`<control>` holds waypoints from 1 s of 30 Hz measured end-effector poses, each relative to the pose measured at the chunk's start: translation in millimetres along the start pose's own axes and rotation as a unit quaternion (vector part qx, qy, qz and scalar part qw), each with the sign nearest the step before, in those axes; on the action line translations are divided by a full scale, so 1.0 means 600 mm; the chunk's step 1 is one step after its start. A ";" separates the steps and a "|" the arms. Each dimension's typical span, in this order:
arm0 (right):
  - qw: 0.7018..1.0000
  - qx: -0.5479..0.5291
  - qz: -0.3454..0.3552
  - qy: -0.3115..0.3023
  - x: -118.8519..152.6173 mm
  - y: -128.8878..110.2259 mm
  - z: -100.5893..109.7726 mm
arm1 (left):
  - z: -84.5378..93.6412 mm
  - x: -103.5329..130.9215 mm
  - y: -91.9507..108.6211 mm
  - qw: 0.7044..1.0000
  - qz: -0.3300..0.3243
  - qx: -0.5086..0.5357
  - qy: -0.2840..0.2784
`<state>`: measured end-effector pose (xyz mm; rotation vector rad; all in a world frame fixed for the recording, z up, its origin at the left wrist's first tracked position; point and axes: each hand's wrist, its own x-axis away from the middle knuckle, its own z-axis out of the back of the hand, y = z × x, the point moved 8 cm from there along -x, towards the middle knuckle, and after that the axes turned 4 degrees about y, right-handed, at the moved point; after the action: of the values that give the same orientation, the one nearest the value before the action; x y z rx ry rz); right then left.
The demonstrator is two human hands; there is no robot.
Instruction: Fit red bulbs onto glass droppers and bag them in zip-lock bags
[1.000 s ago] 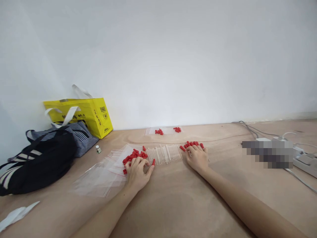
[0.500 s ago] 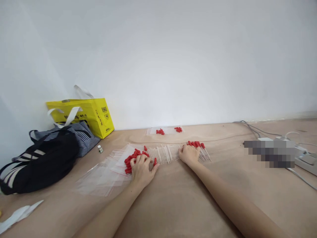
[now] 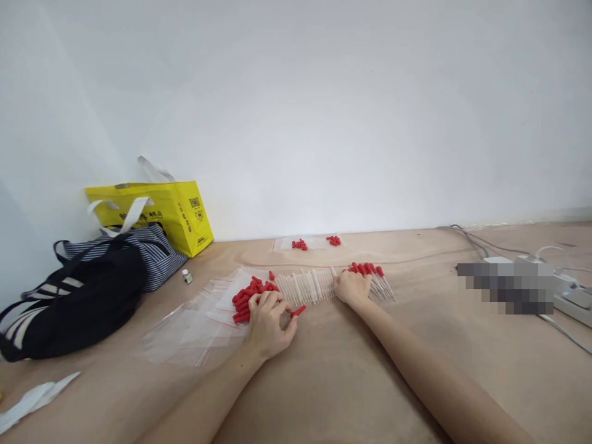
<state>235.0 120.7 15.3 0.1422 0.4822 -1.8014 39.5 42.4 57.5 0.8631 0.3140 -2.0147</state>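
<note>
My left hand [image 3: 271, 322] pinches one red rubber dropper bulb [image 3: 298, 311] between thumb and index finger, its far end pointing right. Beside that hand's fingers is a pile of red bulbs [image 3: 245, 302], partly covered by the hand. A row of thin clear tubes [image 3: 305, 287] lies between my two hands. My right hand [image 3: 353, 287] is closed at the row's right end; what its fingers grip is hidden. Just past it, several tubes topped with red bulbs, finished droppers [image 3: 380, 280], lie side by side at a slant.
Clear zip bags [image 3: 194, 330] spread left of the pile. Another bag [image 3: 317, 242] with red bulbs lies by the wall. A small bottle [image 3: 187, 277], a black bag [image 3: 87, 302] and a yellow bag [image 3: 187, 216] stand left. Cables and a power strip [image 3: 573, 302] lie right.
My left hand has drawn slightly toward me and right, and the bulb at its fingertips has tipped from upright to pointing right. My right hand has barely moved.
</note>
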 end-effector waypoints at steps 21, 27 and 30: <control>0.908 -0.237 0.346 -0.004 0.161 -0.035 0.053 | -0.037 0.012 0.020 0.991 -0.011 0.075 -0.108; 0.902 -0.235 0.363 -0.003 0.171 -0.045 0.055 | -0.041 0.016 0.028 0.989 -0.013 0.097 -0.109; 0.898 -0.235 0.372 0.007 0.175 -0.049 0.059 | -0.040 0.016 0.029 0.987 -0.001 0.124 -0.104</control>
<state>182.2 19.0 18.9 -0.0035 0.7417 -0.9027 61.0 38.9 35.3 0.7926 -0.0535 -2.1536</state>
